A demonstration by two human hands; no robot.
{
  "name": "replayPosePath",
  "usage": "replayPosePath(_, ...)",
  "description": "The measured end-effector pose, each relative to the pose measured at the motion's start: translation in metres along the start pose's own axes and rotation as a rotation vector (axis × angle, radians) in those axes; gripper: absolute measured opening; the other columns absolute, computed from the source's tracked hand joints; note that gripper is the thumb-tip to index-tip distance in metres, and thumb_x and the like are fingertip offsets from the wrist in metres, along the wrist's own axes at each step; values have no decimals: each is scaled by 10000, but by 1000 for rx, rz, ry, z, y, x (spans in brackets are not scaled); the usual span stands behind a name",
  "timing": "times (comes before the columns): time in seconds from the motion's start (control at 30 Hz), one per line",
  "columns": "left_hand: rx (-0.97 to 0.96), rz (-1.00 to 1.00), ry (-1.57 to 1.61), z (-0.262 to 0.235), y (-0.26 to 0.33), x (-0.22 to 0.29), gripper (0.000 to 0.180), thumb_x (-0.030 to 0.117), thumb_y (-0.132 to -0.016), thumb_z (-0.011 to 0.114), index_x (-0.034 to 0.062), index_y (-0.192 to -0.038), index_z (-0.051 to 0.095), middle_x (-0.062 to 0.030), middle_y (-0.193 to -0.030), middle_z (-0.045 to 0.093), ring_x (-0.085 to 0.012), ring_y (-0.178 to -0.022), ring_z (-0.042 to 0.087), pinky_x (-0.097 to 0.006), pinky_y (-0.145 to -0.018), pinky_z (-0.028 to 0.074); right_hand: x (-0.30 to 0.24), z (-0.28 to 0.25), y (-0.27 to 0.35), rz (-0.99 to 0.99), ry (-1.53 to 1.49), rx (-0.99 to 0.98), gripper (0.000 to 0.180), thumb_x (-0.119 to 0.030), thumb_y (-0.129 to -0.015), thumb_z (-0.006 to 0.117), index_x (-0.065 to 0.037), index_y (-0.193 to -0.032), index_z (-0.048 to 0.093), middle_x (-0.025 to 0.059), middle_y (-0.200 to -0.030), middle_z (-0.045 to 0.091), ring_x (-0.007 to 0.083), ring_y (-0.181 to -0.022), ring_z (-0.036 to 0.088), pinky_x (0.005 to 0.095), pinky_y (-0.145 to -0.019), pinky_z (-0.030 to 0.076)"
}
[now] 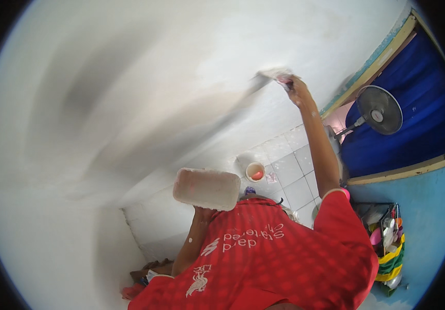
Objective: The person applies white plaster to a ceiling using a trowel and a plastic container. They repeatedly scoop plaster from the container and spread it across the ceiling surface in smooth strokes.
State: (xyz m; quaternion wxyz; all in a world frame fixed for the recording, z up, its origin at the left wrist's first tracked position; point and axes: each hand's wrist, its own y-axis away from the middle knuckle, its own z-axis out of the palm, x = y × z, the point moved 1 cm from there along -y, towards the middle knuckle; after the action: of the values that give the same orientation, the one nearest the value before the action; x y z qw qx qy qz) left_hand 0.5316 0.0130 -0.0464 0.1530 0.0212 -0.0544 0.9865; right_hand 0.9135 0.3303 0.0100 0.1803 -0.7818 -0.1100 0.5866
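Observation:
My right hand (pixel 298 92) is stretched out to the white wall (pixel 191 41), closed round the handle of a putty knife (pixel 278 74). White paste coats the knife, and its blade is at the wall surface. Closer to my body, my left hand (pixel 204 213) is beneath a pale, pinkish rectangular tray (pixel 207 189) and holds it up; most of its fingers are hidden under the tray. White residue covers the tray and its edges.
A small pail (pixel 255 171) with something pink inside stands on the tiled floor (pixel 299 191). To the right are a grey fan (pixel 379 109), a blue curtain (pixel 413 129) in a wooden frame, and a rack (pixel 388 232) crowded with household items.

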Motion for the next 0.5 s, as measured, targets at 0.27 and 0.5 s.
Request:
replayPosePath(0.27,62,82,-118,-9,-153,-235,518,507,-933,412,112,-1265,466,-68,-1236,517,-234,-1146,494,-421,-1007,383,132,-234,12,133,478,458,375,-264,-964,424,-15,-1243,446,156,-836,640,245,-734,612,368,-690,498)
replayPosePath(0.5,31,122,-131,-1,-189,-294,492,480,-941,417,108,-1261,461,-61,-1234,516,-222,-1149,490,-411,-1013,383,170,-29,45,72,908,497,514,-296,-980,329,-111,-1453,249,43,-1450,366,216,-497,553,324,-446,442)
